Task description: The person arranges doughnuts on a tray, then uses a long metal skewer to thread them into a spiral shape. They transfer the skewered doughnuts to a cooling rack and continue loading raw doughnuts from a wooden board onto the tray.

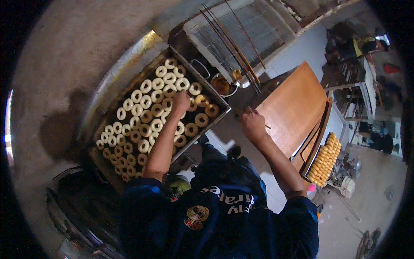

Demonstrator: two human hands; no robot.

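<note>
Left hand: left hand (181, 101) reaches out over the frying tray (215, 97), fingers drawn together at a browned ring among the dough rings (146, 116); whether they actually pinch it cannot be told.
Right hand: right hand (253, 123) raised beside the tray's near right corner, fingers closed around a thin stick (258, 118) that shows only as a short dark line at the knuckles.
Dough rings: packed in rows across the tray; pale on the left and far side, golden brown toward the right end near the left hand.
Tray: long, rectangular, metal, lying diagonally, its right end near a small pot (223, 84) of amber liquid.
Long sticks: a bundle of long thin sticks (235, 47) lies across a wire rack (246, 30) beyond the pot.
Bench: a wooden bench (293, 108) board sits to the right of the right hand.
Finished rings: a stack of fried rings (325, 159) on a tray at the bench's far right edge, well apart from both hands.
Background: another person (362, 45) sits at upper right, far from the work.
</note>
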